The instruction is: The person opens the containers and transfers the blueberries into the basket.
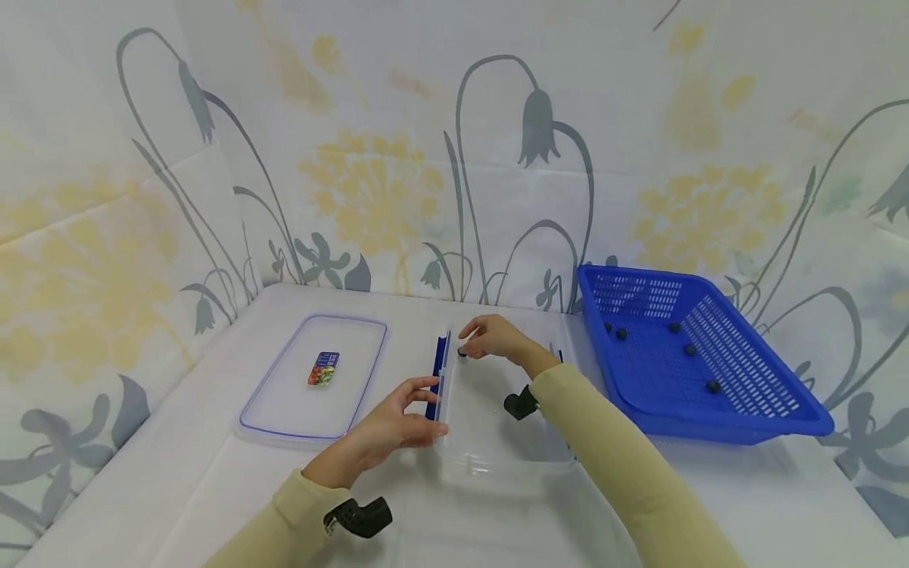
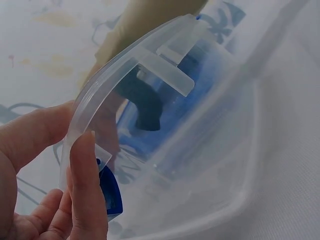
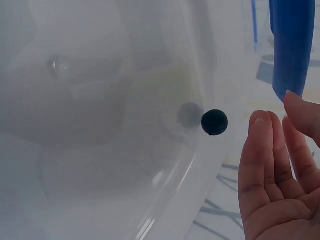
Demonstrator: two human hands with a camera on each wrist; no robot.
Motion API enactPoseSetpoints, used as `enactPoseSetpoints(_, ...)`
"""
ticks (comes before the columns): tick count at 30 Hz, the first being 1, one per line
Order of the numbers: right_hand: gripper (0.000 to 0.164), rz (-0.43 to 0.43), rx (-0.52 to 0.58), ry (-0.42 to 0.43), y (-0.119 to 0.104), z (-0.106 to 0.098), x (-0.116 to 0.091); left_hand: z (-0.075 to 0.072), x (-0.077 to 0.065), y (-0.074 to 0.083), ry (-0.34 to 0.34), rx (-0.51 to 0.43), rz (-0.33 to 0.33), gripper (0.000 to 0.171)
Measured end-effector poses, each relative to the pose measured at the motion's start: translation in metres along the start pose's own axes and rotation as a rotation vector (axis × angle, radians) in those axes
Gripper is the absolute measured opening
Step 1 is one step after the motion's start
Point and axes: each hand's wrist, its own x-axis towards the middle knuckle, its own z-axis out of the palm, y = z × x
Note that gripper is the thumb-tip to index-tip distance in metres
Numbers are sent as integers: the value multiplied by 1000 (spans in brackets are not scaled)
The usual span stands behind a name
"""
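Note:
A clear plastic box (image 1: pixel 497 410) with blue side clips (image 1: pixel 437 379) stands on the white-covered table. My left hand (image 1: pixel 398 426) grips its left rim, thumb and fingers on either side of the wall (image 2: pixel 80 125), close to a blue clip (image 2: pixel 111 192). Over the far left part of the box is my right hand (image 1: pixel 497 339), its fingers loosely bent and holding nothing. Just off those fingertips a small dark ball (image 3: pixel 215 122) shows inside the box, apart from the hand. Whether it touches the box bottom I cannot tell.
To the right, a blue perforated basket (image 1: pixel 653 394) holds several dark balls (image 1: pixel 690 349). A clear lid (image 1: pixel 284 410) with a blue-edged seal and a colourful label lies on the left. A patterned cloth (image 1: pixel 398 118) hangs behind the table.

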Motion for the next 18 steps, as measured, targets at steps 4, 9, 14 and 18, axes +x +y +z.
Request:
enactPoseSetpoints(4,29,37,-85,14,7,4,2,1,0,0,0,6,8,70)
enactPoseSetpoints(9,30,74,-172,-10,14,8,3,1,-1,-1,3,4,7,72)
enactPoseSetpoints(14,41,92,-217,-11,15,10,4,-1,-1,-1,2,3,11,73)
enactPoseSetpoints(18,47,123,-255,-30,18,12,7,-1,-1,-1,-7,0,17,73)
